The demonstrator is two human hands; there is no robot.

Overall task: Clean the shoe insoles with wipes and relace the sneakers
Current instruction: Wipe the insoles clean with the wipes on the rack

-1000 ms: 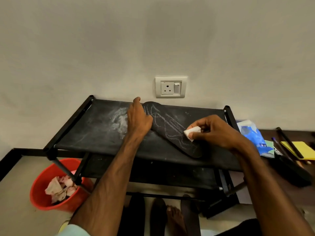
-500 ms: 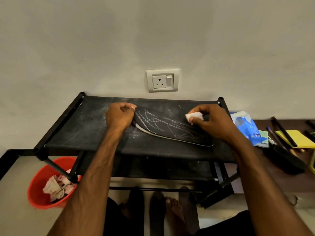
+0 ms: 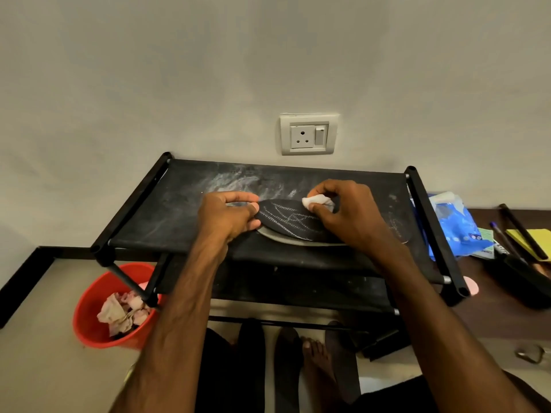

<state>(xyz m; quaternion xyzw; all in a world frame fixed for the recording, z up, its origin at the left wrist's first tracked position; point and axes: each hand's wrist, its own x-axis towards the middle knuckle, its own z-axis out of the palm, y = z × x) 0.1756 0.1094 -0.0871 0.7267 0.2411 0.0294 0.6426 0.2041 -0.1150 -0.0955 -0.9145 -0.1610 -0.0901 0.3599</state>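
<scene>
- My left hand [image 3: 229, 217] pinches the left end of the insole [image 3: 286, 223], centre frame.
- My right hand [image 3: 348, 216], gripping the wadded wipe [image 3: 317, 201], has slid leftward; wiping continues.

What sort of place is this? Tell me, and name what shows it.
Probably a room in a home: a black fabric shoe rack stands against a plain wall under a wall socket, and a red bucket of crumpled wipes sits on the floor.
</scene>
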